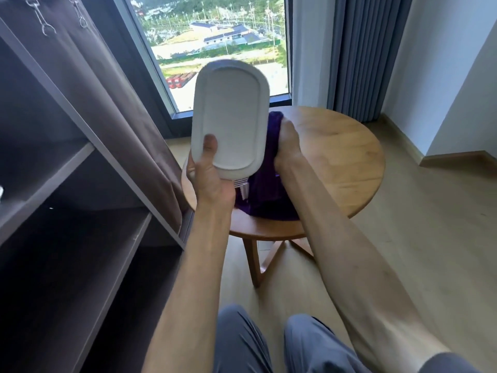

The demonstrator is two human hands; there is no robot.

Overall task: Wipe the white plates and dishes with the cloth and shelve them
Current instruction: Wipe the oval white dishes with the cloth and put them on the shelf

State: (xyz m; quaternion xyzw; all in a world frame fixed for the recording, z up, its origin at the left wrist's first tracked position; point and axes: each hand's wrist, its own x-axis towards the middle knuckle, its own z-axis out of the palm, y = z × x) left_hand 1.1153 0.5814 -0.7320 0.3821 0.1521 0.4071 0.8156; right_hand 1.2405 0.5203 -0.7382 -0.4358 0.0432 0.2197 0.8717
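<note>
My left hand [208, 173] grips the near end of a white oblong plate [231, 114], thumb on its face, and holds it upright above the round wooden table [336, 157]. My right hand [289, 146] clutches a purple cloth [265, 195] pressed against the plate's right back side; its fingers are hidden behind the plate. The cloth hangs down onto the table. Under the plate's lower edge, the rims of several stacked white dishes [241, 185] peek out beside the cloth.
A dark shelf unit [80, 211] with open compartments stands at my left, its fabric cover [113, 103] drawn aside. A window and grey curtains [368, 49] are behind the table. Wood floor lies to the right. My knees [269, 345] are at the bottom.
</note>
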